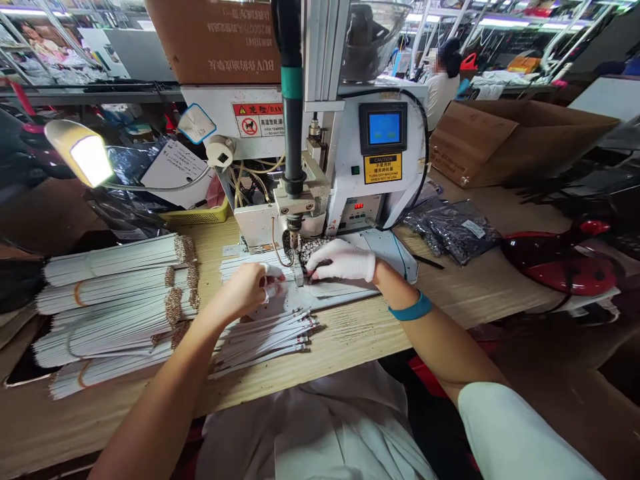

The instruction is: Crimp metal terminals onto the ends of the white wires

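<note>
Left of the machine head (296,200), the bare-backed left hand (255,287) is curling inward; right of it, the white-gloved right hand (343,260) is bending its fingers. Whether either is gripping anything, I cannot tell. White cables (273,337) are lying before the head, partly hidden by the left forearm (175,373).
</note>
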`<state>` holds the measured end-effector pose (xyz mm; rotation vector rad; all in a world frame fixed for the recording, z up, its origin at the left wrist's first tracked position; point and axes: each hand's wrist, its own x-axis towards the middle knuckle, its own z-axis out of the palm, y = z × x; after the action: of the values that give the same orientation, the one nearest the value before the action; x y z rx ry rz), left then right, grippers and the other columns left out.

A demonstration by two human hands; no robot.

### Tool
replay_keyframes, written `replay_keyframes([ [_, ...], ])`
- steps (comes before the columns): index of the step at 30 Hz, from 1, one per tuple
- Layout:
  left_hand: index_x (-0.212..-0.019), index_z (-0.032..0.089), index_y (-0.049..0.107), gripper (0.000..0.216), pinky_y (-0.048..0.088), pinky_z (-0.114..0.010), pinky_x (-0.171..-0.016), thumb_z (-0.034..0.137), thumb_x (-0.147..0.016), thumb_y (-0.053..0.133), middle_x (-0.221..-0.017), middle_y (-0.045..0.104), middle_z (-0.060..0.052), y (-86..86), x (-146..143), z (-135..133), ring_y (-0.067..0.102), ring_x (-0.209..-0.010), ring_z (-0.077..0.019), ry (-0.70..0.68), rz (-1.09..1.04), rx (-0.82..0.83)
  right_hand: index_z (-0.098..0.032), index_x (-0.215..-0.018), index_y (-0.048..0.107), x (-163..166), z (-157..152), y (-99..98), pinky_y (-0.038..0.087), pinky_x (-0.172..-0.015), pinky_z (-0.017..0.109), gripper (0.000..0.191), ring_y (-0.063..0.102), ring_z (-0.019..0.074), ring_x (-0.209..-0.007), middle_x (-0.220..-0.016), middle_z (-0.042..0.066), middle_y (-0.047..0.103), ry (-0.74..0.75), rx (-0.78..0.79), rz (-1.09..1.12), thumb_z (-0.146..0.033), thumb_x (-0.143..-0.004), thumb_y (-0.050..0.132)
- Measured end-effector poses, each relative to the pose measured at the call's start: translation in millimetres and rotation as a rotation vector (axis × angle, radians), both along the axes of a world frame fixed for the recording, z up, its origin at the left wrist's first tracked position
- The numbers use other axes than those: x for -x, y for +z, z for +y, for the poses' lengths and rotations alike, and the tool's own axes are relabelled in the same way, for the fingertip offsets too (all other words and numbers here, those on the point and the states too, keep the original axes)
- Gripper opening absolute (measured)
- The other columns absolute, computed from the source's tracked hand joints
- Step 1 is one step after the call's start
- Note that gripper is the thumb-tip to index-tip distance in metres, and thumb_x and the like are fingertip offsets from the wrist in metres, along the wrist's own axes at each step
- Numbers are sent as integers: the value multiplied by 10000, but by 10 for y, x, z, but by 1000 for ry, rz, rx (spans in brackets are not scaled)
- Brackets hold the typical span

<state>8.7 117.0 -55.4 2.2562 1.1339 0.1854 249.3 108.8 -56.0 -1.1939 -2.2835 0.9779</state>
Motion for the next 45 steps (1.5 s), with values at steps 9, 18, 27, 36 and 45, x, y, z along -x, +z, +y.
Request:
replay_keyframes([
  [9,-739,158,609,261,415,-249,-696,29,-610,423,-799,594,-54,-114,-84,52,541,-749,-173,3,56,-228,-153,-794,671,28,-24,40,391,-703,249,103,561,151,-775,-802,30,646,63,-223,-165,-155,-772,570],
  [18,-738,153,584,255,408,-268,-694,38,-634,382,-788,583,-72,-195,-72,75,524,-748,-189,-96,67,-327,-144,-839,682,-41,13,60,446,-635,252,151,596,128,-684,-790,26,674,-254,-53,67,-176,-757,560],
  [27,-837,157,582,172,373,-223,-614,262,-789,455,-749,598,-17,-58,-8,86,506,-677,-149,-2,-193,-63,-88,-847,642,14,9,-44,441,-476,212,262,542,85,-509,-643,19,603,-251,381,531,-274,-667,685],
  [36,-742,136,592,250,309,-202,-556,383,-738,549,-651,523,14,-68,-10,118,421,-604,-112,68,-396,217,-78,-797,622,199,51,-167,456,-442,178,182,538,71,-485,-621,26,606,-282,633,736,-144,-632,663],
  [45,-668,128,581,212,257,-196,-516,336,-708,566,-589,455,28,-72,-58,126,353,-561,-90,103,-395,255,-126,-764,534,263,38,-119,311,-324,127,183,486,52,-427,-585,-23,549,-327,724,761,-109,-612,634],
])
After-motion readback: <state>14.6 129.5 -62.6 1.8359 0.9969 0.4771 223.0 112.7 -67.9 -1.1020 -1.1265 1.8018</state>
